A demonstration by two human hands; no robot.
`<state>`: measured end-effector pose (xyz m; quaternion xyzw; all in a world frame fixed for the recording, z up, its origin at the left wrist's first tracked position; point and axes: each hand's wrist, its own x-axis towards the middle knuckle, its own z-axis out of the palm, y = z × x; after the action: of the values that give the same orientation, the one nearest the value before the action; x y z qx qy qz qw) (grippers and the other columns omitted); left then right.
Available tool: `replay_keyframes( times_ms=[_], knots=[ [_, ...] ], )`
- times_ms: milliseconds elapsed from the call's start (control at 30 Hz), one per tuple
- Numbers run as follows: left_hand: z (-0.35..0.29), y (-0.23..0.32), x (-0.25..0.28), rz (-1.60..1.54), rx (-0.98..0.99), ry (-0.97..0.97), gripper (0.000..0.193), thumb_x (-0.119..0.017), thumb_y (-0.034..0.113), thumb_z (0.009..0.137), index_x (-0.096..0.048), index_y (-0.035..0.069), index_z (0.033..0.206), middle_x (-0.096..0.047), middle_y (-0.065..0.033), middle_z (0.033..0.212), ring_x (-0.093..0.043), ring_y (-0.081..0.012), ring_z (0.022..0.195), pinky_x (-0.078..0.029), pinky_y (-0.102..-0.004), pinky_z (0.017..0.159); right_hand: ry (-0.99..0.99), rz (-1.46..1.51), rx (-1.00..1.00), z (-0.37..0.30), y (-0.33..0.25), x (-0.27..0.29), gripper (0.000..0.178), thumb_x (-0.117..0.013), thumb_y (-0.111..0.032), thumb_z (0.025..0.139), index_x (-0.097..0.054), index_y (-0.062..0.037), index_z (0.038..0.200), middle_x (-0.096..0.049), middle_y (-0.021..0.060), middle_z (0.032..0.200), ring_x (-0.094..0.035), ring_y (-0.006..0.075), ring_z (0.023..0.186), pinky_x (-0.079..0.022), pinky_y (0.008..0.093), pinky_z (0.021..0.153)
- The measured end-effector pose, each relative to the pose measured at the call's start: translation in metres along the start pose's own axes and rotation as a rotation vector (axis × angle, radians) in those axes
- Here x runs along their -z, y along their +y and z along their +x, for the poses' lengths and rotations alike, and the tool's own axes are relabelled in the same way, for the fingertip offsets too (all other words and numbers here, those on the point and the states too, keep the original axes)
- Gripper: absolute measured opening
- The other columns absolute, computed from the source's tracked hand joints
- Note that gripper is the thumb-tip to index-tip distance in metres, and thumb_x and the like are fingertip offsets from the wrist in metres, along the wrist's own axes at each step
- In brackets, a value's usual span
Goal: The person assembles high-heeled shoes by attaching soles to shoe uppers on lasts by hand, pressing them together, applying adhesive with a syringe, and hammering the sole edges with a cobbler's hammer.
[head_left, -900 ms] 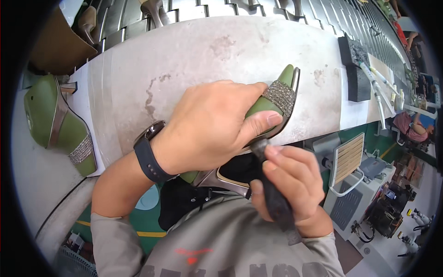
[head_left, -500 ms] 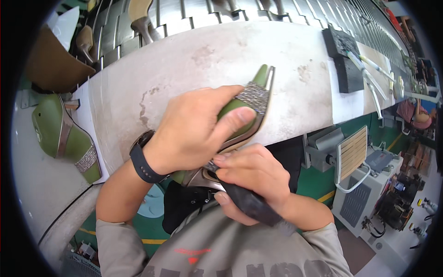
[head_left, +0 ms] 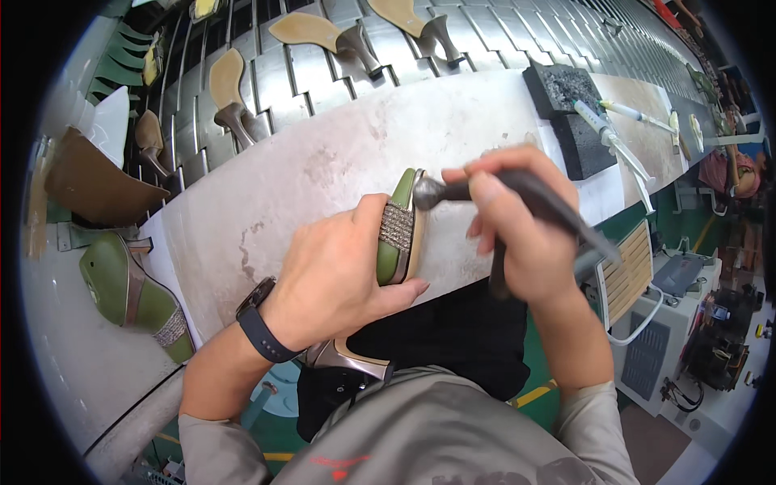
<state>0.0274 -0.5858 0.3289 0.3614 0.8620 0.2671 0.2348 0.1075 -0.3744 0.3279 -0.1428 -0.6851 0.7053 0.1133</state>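
A pale, scuffed workbench (head_left: 323,174) crosses the middle of the frame. At centre, the left hand (head_left: 335,279) is clamped around a green high-heeled shoe (head_left: 398,230), its metallic heel (head_left: 347,358) pointing toward the lower edge. Right of centre, the right hand (head_left: 517,230) grips a dark hammer (head_left: 517,194), whose round head touches the shoe's toe. A second green shoe (head_left: 129,295) lies at the left edge.

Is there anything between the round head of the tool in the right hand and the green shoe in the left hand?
Nothing visible stands between them. The right hand holds the dark tool with its round head right beside the toe of the green shoe, which the left hand grips. Whether the head touches the shoe cannot be told.
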Motion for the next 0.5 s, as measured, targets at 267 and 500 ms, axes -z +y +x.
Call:
replay_keyframes(
  times_ms=[267,500],
  knots=[
    [-0.02,0.008,0.036,0.043,-0.206,0.53,0.088,-0.092,0.024,0.078,-0.049,-0.005,0.149,-0.07,-0.0236,0.127,-0.072,-0.0331,0.114,-0.056,-0.04,0.1,0.074,-0.019,-0.019,0.033,0.044,0.015,0.024,-0.079,-0.019,0.097,-0.078,0.0021,0.109,-0.07,0.0028,0.076,-0.06,0.0075,0.056,-0.048,0.0236,0.052],
    [-0.044,0.042,0.05,-0.212,-0.493,0.437,0.068,-0.079,0.008,0.082,-0.051,0.001,0.143,-0.067,-0.0202,0.14,-0.066,-0.0297,0.129,-0.049,-0.0397,0.112,0.016,-0.03,-0.026,-0.017,0.012,0.008,0.023,-0.078,-0.018,0.096,-0.078,0.0011,0.109,-0.073,0.0062,0.084,-0.066,0.0103,0.069,-0.053,0.0266,0.062]
  ],
)
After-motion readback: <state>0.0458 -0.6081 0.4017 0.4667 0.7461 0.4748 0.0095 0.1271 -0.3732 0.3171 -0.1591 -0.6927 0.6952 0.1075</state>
